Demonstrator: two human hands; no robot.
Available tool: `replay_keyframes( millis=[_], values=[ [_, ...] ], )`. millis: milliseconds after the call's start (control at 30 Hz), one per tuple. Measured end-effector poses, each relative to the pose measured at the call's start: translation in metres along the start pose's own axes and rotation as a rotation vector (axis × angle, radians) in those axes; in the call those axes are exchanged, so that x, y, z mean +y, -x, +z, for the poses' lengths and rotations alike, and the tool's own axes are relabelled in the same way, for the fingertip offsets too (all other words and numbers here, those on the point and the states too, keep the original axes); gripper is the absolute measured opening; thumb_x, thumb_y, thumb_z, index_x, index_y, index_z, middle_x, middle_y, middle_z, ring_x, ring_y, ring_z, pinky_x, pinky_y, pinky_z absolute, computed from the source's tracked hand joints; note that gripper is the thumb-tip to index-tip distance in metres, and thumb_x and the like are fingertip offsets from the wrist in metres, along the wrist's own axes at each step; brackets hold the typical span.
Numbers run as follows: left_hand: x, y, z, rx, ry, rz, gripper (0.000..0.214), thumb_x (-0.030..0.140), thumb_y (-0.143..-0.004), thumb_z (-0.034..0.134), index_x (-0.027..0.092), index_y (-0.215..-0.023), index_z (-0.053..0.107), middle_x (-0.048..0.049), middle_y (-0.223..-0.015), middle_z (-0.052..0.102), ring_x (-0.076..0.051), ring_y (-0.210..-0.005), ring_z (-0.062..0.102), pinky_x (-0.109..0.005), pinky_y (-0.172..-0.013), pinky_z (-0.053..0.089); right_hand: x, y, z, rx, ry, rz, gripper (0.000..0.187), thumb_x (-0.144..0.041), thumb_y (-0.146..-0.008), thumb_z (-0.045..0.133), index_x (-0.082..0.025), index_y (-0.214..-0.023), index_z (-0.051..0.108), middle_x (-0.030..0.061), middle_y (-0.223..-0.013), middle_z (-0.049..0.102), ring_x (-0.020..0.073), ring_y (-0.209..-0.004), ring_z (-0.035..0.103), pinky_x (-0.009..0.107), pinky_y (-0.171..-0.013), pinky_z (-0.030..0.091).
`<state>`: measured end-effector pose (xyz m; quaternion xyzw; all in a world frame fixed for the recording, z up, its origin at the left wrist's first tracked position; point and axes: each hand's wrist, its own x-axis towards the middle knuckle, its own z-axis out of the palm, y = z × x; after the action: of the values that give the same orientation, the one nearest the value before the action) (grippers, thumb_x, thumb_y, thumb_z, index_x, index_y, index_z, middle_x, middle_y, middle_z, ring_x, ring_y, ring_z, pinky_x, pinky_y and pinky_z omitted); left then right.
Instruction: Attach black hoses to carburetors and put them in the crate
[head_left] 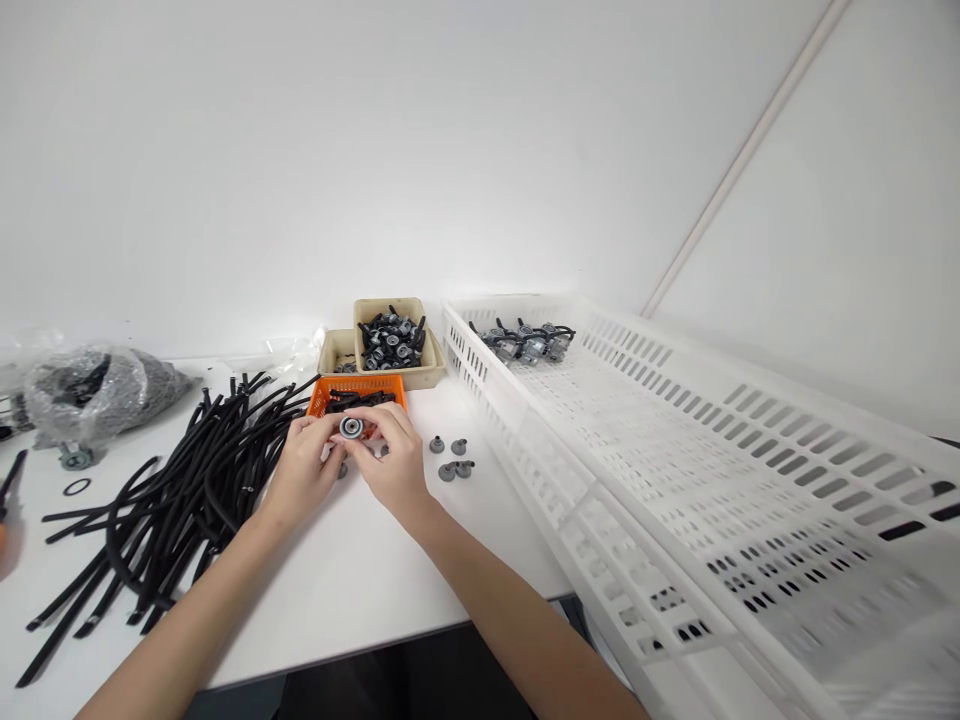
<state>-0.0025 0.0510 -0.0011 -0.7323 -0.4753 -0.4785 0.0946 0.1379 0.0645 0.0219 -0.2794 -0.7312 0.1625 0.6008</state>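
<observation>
Between my two hands is a small round grey cap with a dark ring and a hole in its centre (351, 428), its open face turned up toward me. My left hand (311, 458) pinches it from the left, and my right hand (388, 455) grips it from the right with thumb and fingers. Just behind my fingers stands an orange basket (319, 395) of short black pieces. Several similar grey caps with stub spouts (459, 446) lie on the white table to the right of my right hand. Another grey piece is partly hidden under my hands.
Long black tubes (217, 470) spread over the table at left, near a black ring (76, 487) and a plastic bag of parts (112, 390). Beige bins (431, 375) stand at the back. A large white slotted crate (622, 440) at right holds several assembled units (529, 342).
</observation>
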Motion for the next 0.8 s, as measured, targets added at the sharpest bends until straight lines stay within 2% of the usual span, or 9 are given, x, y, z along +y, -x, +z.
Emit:
replay_keyframes(
  millis=[233,433,800],
  values=[
    [0.0013,-0.0010,-0.0016,0.002,-0.012,0.007,0.017,0.018,-0.087,0.046,0.023,-0.096,0.059,-0.0027,-0.082,0.070,-0.020,-0.074,0.060,-0.034,-0.074,0.049,0.0010,0.0000,0.0001,0.011,-0.012,-0.025,0.018,-0.027,-0.083,0.067,-0.023,-0.100,0.069,0.0048,-0.090,0.064,0.0165,-0.081,0.062,0.028,-0.070,0.054],
    [0.0005,0.0005,-0.0031,0.036,-0.026,0.030,0.013,0.019,-0.087,0.051,0.024,-0.096,0.058,-0.0027,-0.084,0.071,-0.021,-0.077,0.059,-0.034,-0.072,0.049,0.0009,-0.0004,0.0001,0.021,-0.035,-0.045,0.022,-0.027,-0.081,0.070,-0.023,-0.103,0.069,0.0049,-0.091,0.063,0.0162,-0.081,0.062,0.028,-0.070,0.055],
    [0.0015,0.0017,-0.0035,0.046,-0.042,0.040,0.012,0.018,-0.087,0.050,0.022,-0.096,0.058,-0.0028,-0.085,0.071,-0.019,-0.075,0.057,-0.032,-0.071,0.049,0.0039,-0.0003,0.0015,0.032,-0.024,-0.087,0.021,-0.025,-0.082,0.070,-0.022,-0.103,0.068,0.0041,-0.088,0.064,0.0157,-0.080,0.062,0.029,-0.074,0.055]
  ],
)
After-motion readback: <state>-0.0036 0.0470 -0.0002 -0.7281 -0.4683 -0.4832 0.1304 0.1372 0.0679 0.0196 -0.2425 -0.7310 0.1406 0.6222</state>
